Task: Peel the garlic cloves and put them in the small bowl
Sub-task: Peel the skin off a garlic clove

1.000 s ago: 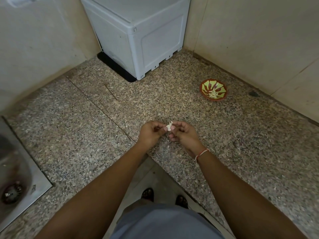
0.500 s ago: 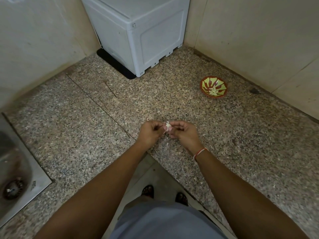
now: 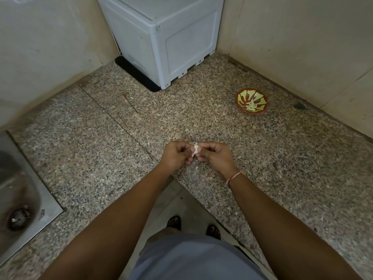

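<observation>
A small pale garlic clove (image 3: pixel 195 148) with loose papery skin sits between both hands over the speckled granite counter (image 3: pixel 101 150). My left hand (image 3: pixel 177 155) pinches it from the left and my right hand (image 3: pixel 216 155) pinches it from the right, fingertips curled and meeting at the clove. A small red and green patterned bowl (image 3: pixel 251 101) stands at the back right near the wall, with several pale garlic pieces in its bottom.
A grey-white plastic box (image 3: pixel 165 37) on a black mat fills the back corner. A steel sink (image 3: pixel 18 199) with a drain lies at the left edge. Tiled walls close the counter at back and right. A dark spot (image 3: pixel 299 106) marks the counter beside the bowl.
Both hands stay together on the clove with small finger shifts as the skin is worked. The view has drifted slightly; the bowl stays put.
</observation>
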